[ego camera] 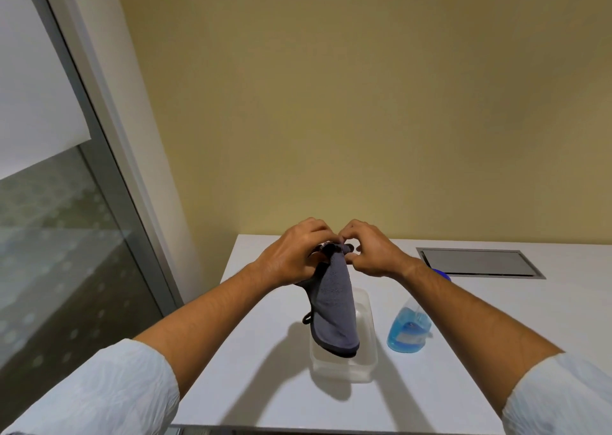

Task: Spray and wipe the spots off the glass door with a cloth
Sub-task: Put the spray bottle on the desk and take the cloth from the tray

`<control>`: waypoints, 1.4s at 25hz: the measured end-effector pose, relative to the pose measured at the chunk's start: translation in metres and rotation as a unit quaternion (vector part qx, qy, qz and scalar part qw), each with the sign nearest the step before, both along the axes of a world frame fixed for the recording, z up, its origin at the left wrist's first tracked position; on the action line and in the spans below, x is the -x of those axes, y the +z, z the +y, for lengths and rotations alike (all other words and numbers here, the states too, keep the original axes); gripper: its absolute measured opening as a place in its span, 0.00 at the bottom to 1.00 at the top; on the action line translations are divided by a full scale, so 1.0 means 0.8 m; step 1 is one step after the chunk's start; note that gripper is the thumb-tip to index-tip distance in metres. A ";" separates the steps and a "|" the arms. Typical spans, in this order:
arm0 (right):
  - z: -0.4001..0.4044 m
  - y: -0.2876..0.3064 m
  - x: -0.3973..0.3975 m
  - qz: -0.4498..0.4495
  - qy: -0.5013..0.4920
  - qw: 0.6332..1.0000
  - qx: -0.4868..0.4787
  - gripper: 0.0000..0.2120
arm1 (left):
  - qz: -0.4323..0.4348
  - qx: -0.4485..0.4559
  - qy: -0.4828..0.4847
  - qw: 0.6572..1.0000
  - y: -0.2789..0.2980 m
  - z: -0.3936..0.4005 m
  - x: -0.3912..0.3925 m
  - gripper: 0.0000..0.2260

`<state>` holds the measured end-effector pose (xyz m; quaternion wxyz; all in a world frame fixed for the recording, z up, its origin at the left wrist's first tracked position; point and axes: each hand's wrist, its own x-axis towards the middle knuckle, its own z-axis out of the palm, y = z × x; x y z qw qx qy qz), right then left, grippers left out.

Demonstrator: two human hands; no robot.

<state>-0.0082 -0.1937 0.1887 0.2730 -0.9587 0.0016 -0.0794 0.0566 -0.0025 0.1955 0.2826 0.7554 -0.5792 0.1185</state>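
A grey cloth (332,305) with a dark hem hangs down over a clear plastic box (366,345) on the white table (265,385). My left hand (294,252) and my right hand (371,252) both pinch its top edge, close together above the table. A spray bottle (409,330) of blue liquid stands right of the box, its head hidden behind my right forearm. The glass door (56,235) fills the left side, with pale spots across its lower pane.
A metal-framed hatch (480,262) is set flush in the table top at the back right. The yellow wall (331,103) stands straight ahead behind the table. The door's grey frame (132,202) runs diagonally between the glass and the wall.
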 end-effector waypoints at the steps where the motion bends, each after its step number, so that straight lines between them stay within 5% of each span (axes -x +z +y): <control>1: 0.000 0.003 0.002 -0.010 -0.004 1.000 -0.003 0.10 | 0.008 0.020 0.021 1.000 -0.003 0.002 -0.003 0.16; 20: 0.022 0.069 0.031 -0.088 -0.010 0.995 0.036 0.08 | 0.140 -0.083 0.159 0.974 -0.023 0.058 -0.037 0.16; 35: 0.014 0.108 0.048 -0.121 0.024 0.992 -0.005 0.05 | 0.084 -0.042 0.312 0.945 0.077 0.123 0.040 0.09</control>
